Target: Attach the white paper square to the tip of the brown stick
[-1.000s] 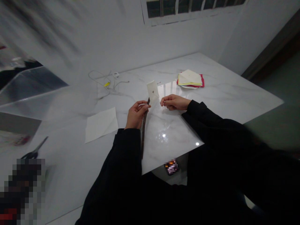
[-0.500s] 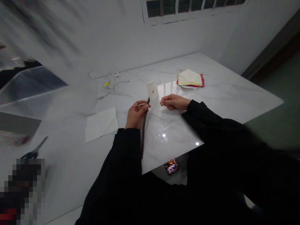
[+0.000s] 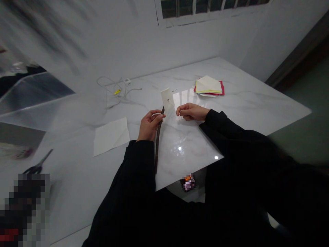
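My left hand [image 3: 151, 123] pinches a long, thin dark brown stick [image 3: 157, 147] between thumb and fingers, near its upper end. The lower end of the stick runs down beside my sleeve. Just above the fingertips stands a small folded piece of white paper [image 3: 166, 96] with a dark spot on it; how it joins the stick is hidden. My right hand [image 3: 191, 112] hovers a little to the right of the paper, apart from it, with curled fingers pressed together. Whatever those fingers hold, if anything, is too small to make out.
A sheet of white paper [image 3: 111, 137] lies to the left on the marble-patterned table [image 3: 246, 103]. Behind it are a pale cable [image 3: 133, 90] and a white plug [image 3: 127, 81]. Coloured sheets [image 3: 208, 86] are stacked back right. Scissors [image 3: 38, 166] lie far left.
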A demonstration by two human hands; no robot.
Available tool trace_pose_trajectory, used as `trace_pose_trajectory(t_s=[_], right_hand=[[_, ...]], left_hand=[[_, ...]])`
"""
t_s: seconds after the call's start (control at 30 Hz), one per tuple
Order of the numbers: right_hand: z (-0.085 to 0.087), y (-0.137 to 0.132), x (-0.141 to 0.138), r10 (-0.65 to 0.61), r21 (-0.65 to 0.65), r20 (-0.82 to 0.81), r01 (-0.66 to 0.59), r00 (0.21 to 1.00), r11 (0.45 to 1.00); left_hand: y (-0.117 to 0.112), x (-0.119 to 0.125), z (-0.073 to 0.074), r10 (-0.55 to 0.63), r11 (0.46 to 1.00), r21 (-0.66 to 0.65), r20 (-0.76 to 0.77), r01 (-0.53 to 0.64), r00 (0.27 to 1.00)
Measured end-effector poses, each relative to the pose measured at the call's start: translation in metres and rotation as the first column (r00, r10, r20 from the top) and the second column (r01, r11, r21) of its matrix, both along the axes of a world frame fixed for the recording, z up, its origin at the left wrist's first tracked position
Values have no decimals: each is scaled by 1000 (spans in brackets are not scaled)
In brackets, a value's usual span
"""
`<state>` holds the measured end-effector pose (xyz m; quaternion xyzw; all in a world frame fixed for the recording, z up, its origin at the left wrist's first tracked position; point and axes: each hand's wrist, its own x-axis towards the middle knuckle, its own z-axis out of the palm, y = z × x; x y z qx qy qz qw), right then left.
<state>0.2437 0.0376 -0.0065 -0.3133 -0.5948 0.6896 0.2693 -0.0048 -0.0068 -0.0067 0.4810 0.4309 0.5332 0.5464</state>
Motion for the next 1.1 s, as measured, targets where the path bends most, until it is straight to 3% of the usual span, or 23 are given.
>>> trace_pose_trajectory(t_s=[1.1], right_hand=[[0,0,0,9,10,12,-9,1000,1000]], left_hand=[[0,0,0,-6,1000,-4,7,6,1000]])
